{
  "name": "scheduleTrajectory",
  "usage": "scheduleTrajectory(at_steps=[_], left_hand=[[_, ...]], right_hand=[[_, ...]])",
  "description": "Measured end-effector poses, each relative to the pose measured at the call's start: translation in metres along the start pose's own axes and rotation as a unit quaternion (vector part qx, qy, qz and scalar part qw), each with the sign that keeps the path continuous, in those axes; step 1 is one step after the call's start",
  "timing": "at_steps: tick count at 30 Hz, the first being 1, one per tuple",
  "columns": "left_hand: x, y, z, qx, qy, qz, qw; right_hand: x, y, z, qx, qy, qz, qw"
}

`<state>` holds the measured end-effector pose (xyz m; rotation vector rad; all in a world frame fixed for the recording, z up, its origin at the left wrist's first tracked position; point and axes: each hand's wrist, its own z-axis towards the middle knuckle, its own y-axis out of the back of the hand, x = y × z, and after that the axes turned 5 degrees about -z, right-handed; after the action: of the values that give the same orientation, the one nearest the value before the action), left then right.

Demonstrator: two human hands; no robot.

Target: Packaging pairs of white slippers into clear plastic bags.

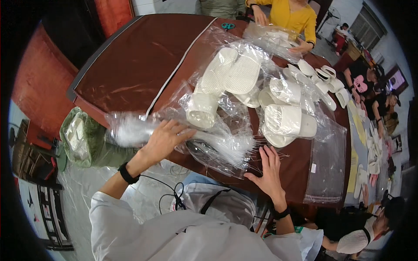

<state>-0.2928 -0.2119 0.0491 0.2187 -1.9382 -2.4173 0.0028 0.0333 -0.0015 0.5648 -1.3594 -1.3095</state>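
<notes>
My left hand (165, 138) rests on a bundle of thin clear plastic strands (233, 148) in a crinkled clear bag along the near table edge. Its fingers are stretched over the plastic, thumb apart. Beside the frayed right end of the strands is my right hand (269, 176), fingers extended and thumb spread, holding nothing. Just beyond, white slippers (244, 74) lie soles up, with clear plastic around them. Another pair of white slippers (285, 122) sits to the right, straps up. A flat clear plastic bag (326, 174) lies right of my right hand.
The brown-covered table (130, 65) carries a pale cord (180, 63) and teal-handled scissors (227, 26). A green sack (80, 139) stands at the left edge. Across the table, a person in yellow (289, 17) handles bagged slippers. More people work at a table on the right.
</notes>
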Motion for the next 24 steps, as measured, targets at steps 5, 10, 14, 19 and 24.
scheduleTrajectory(at_steps=[5,10,14,19,24], left_hand=[[-0.01,-0.022,0.008,-0.027,0.018,0.023,0.999],[-0.049,-0.048,-0.012,-0.03,0.082,-0.123,0.989],[-0.063,-0.07,-0.001,-0.045,0.087,-0.149,0.984],[-0.079,-0.087,0.017,-0.062,0.073,-0.121,0.988],[-0.078,-0.085,0.012,-0.068,0.079,-0.165,0.981]], right_hand=[[-0.008,-0.01,-0.004,0.004,0.01,-0.043,0.999],[-0.002,-0.02,0.004,-0.034,0.028,-0.046,0.998],[0.014,-0.032,0.028,-0.087,0.043,0.053,0.994],[0.027,-0.051,0.041,-0.094,0.002,0.129,0.987],[0.023,-0.022,0.036,-0.058,0.045,0.114,0.991]])
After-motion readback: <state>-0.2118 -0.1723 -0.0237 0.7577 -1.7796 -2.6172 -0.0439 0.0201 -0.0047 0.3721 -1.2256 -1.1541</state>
